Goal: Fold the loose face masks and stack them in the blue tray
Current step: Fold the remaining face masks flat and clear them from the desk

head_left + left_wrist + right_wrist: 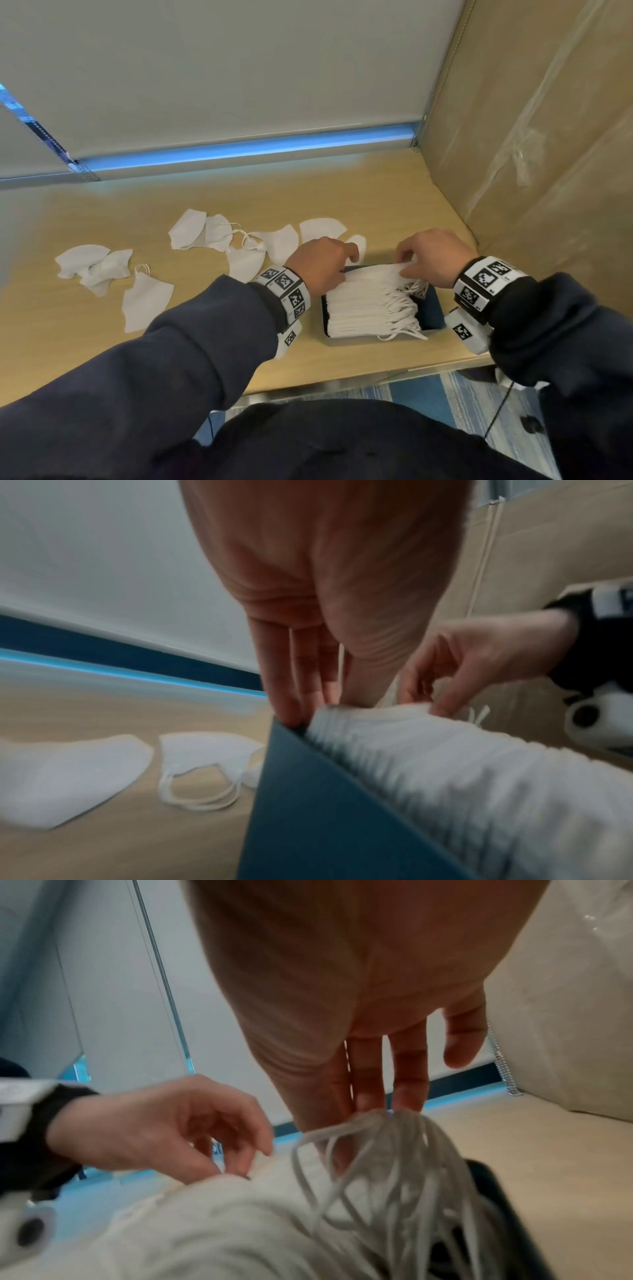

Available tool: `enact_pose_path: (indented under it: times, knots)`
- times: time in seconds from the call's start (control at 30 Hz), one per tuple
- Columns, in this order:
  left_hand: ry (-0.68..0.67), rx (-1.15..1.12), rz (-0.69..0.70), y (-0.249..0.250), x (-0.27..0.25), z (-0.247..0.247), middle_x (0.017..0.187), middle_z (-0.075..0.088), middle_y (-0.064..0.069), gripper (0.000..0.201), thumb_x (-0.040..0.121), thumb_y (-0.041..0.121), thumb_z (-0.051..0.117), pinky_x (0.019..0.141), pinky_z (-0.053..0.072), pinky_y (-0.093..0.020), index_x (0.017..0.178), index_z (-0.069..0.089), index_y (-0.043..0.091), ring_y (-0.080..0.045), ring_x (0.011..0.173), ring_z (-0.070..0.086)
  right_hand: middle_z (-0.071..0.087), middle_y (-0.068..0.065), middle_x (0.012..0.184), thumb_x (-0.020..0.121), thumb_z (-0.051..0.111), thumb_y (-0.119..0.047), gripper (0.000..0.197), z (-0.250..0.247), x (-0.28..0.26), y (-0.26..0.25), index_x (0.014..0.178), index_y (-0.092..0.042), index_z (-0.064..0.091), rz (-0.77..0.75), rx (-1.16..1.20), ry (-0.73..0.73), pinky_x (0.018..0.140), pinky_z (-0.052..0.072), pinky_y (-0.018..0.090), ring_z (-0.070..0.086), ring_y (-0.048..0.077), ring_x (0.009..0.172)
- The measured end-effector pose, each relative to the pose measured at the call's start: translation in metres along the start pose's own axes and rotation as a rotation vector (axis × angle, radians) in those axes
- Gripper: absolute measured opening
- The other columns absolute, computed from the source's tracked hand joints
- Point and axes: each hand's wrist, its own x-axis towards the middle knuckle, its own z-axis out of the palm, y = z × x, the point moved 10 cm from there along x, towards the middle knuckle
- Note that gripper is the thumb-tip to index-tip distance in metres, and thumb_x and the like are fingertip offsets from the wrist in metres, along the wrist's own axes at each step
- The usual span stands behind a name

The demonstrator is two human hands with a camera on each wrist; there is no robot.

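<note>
I judge I'm seating a folded mask at the far end of the stack (368, 301) in the blue tray (430, 310). My left hand (320, 265) has near-straight fingers slipped between the tray's far-left wall and the stack. My right hand (430, 255) has its fingertips on the far top edge, by the ear loops (406, 308); whether it pinches a mask, I cannot tell. Next I'd let go and reach left for the loose masks (147, 299), which lie scattered on the table (359, 198) well left of and beyond the tray, the nearest just beside my left hand.
</note>
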Motion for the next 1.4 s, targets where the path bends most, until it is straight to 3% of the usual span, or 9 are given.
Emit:
enact_pose_path:
  times: [0.37,0.5,0.6,0.73,0.9,0.97,1.07,1.2,1.4]
  knots:
    - [-0.013,-0.088,0.054,-0.02,-0.03,0.011,0.107,0.073,0.006,0.031,0.103,0.038,0.043,0.082,0.054,-0.041,0.107,0.072,0.028,-0.02,0.095,0.064,0.073,-0.005,0.094,0.094,0.049,-0.031,0.026,0.04,0.005,-0.009,0.103,-0.035,0.073,0.056,-0.262,-0.015,0.09,0.039,0.036,0.065,0.02,0.091]
    - [0.022,-0.128,0.06,-0.02,-0.035,0.008,0.112,0.067,0.003,0.028,0.103,0.036,0.05,0.088,0.051,-0.04,0.117,0.071,0.024,-0.02,0.103,0.061,0.077,-0.005,0.095,0.087,0.069,-0.031,0.014,0.03,0.003,0.012,0.095,-0.029,0.08,0.191,0.247,-0.059,0.081,0.057,0.032,0.069,0.016,0.084]
    - [0.108,-0.233,-0.11,-0.044,-0.038,-0.001,0.1,0.065,0.005,0.023,0.099,0.039,0.057,0.084,0.053,-0.039,0.111,0.068,0.024,-0.019,0.094,0.064,0.078,0.003,0.081,0.089,0.073,-0.031,0.019,0.013,-0.013,0.027,0.086,-0.013,0.078,0.345,0.728,0.008,0.066,0.061,0.033,0.075,0.023,0.074]
    - [-0.097,-0.702,-0.473,-0.08,-0.055,0.04,0.1,0.073,-0.004,0.033,0.093,0.043,0.067,0.07,0.063,-0.044,0.114,0.066,0.018,-0.025,0.077,0.075,0.076,0.019,0.091,0.096,0.064,-0.045,0.049,0.052,-0.042,0.022,0.1,0.003,0.07,0.521,0.906,-0.23,0.074,0.064,0.044,0.075,0.034,0.083]
    - [-0.139,-1.081,-0.565,-0.067,-0.066,0.055,0.097,0.074,-0.016,0.023,0.1,0.023,0.062,0.058,0.062,-0.038,0.117,0.065,0.007,-0.034,0.075,0.077,0.078,0.013,0.088,0.1,0.06,-0.041,0.041,0.094,-0.051,-0.015,0.113,-0.002,0.064,0.605,1.36,-0.386,0.065,0.063,0.034,0.076,0.026,0.075]
    - [-0.119,-1.158,-0.603,-0.065,-0.069,0.055,0.094,0.075,-0.018,0.021,0.1,0.021,0.063,0.056,0.061,-0.034,0.115,0.067,0.007,-0.032,0.072,0.077,0.078,0.017,0.101,0.101,0.058,-0.036,0.039,0.105,-0.049,-0.031,0.12,-0.002,0.064,0.616,1.553,-0.443,0.076,0.062,0.041,0.076,0.03,0.088]
    - [-0.101,-1.214,-0.633,-0.067,-0.075,0.057,0.095,0.075,-0.018,0.024,0.1,0.023,0.064,0.058,0.061,-0.034,0.116,0.067,0.005,-0.031,0.073,0.077,0.071,0.023,0.122,0.101,0.059,-0.038,0.047,0.115,-0.042,-0.044,0.131,-0.002,0.062,0.592,1.611,-0.502,0.093,0.055,0.049,0.068,0.037,0.112]
    - [-0.045,-1.201,-0.676,-0.074,-0.083,0.055,0.097,0.074,-0.02,0.029,0.101,0.026,0.062,0.059,0.063,-0.036,0.12,0.067,0.004,-0.031,0.072,0.076,0.07,0.021,0.125,0.098,0.061,-0.039,0.05,0.117,-0.032,-0.06,0.133,-0.002,0.062,0.545,1.676,-0.507,0.093,0.054,0.048,0.066,0.037,0.115]
    - [0.103,-1.028,-0.732,-0.101,-0.102,0.039,0.096,0.076,-0.008,0.058,0.086,0.068,0.064,0.074,0.064,-0.048,0.102,0.074,0.013,-0.028,0.085,0.075,0.066,0.019,0.132,0.095,0.064,-0.04,0.055,0.129,-0.022,-0.102,0.139,-0.007,0.058,0.468,1.818,-0.596,0.094,0.055,0.053,0.062,0.04,0.124]
